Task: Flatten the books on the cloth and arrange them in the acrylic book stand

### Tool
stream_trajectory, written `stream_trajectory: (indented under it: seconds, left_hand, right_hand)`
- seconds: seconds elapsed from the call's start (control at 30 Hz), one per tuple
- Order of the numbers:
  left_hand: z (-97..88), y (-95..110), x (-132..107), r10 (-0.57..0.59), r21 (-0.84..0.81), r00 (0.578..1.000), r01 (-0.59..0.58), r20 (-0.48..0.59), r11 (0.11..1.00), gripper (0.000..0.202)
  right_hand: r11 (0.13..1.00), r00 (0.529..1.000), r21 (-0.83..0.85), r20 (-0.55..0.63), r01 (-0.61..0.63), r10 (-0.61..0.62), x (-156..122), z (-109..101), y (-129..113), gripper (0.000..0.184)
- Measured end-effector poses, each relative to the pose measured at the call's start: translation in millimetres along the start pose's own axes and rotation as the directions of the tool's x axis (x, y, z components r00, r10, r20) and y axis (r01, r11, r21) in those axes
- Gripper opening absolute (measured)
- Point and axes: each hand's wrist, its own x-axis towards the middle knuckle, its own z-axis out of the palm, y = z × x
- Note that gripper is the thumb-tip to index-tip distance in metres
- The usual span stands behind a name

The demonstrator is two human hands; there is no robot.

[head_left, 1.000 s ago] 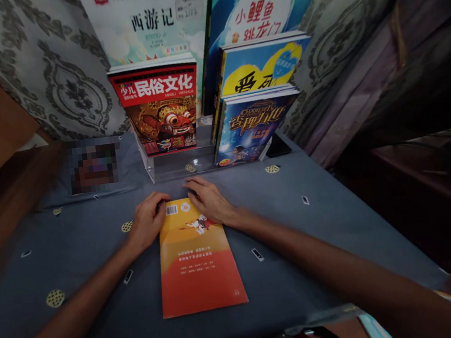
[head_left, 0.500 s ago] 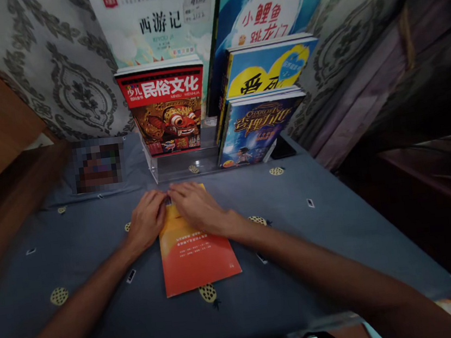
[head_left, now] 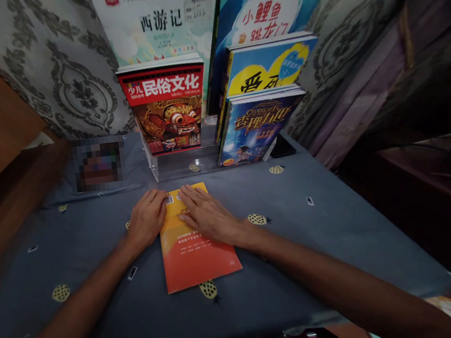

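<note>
A closed orange-and-yellow book (head_left: 200,265) lies on the cloth-covered table, its barcode toward the far end and its printed text upside down to me. My left hand (head_left: 148,218) is closed at the book's far left edge, with its fingers bent together over the corner. Flat across the upper right part of the cover rests my right hand (head_left: 207,212), its fingers stretched out and the thumb spread toward the middle. Part of the cover is hidden under that hand.
Beyond the book, a clear acrylic stand (head_left: 179,166) holds a red book (head_left: 169,110) on the left and a blue book (head_left: 259,126) on the right, with taller books behind. A dark flat object (head_left: 283,147) lies beside it. A patterned curtain (head_left: 83,82) hangs behind.
My right hand has slid right and slightly toward me across the cover, uncovering the barcode and more yellow. The left hand stays at the book's edge.
</note>
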Motion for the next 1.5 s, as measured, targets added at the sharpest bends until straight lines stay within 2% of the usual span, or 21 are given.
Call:
stream_trajectory:
  seconds: [0.3,0.47,0.63,0.8,0.97,1.13,1.3,1.4,1.5]
  left_hand:
    - [-0.3,-1,-1,-0.004,0.025,1.000,0.003,0.012,1.000,0.029]
    - [-4.3,3,-1,0.019,0.087,1.000,-0.021,0.023,0.996,0.029]
    - [-7.2,6,-4,0.031,0.073,0.998,-0.036,0.063,0.997,0.033]
    - [-3.2,7,-9,0.057,0.077,0.992,-0.065,0.109,0.995,0.044]
    - [-2.5,9,-6,0.101,0.080,0.976,-0.118,0.193,0.990,0.054]
    - [-4.3,14,4,0.169,0.058,0.948,-0.191,0.270,0.980,0.060]
    - [2.6,18,17,0.227,-0.006,0.920,-0.238,0.320,0.971,0.060]
    - [9.1,20,24,0.264,-0.047,0.906,-0.263,0.332,0.964,0.057]
    - [13.8,21,27,0.311,-0.075,0.893,-0.303,0.325,0.950,0.053]
  right_hand:
    - [0.997,0.996,0.024,-0.059,-0.070,0.071,-14,-17,11,0.047]
    - [0.989,0.989,0.081,-0.072,-0.122,0.128,-14,-15,13,0.044]
    - [0.976,0.982,0.168,-0.108,-0.137,0.157,-14,-12,15,0.044]
    - [0.965,0.977,0.233,-0.144,-0.123,0.160,-13,-13,19,0.044]
    - [0.935,0.966,0.337,-0.184,-0.113,0.183,-13,-12,26,0.047]
    - [0.825,0.942,0.553,-0.201,-0.116,0.267,-10,-13,39,0.041]
    - [0.624,0.924,0.774,-0.156,-0.105,0.349,-6,-13,48,0.037]
    - [0.532,0.915,0.842,-0.143,-0.088,0.377,-4,-13,48,0.040]
    - [0.495,0.914,0.866,-0.142,-0.070,0.379,-3,-13,49,0.043]
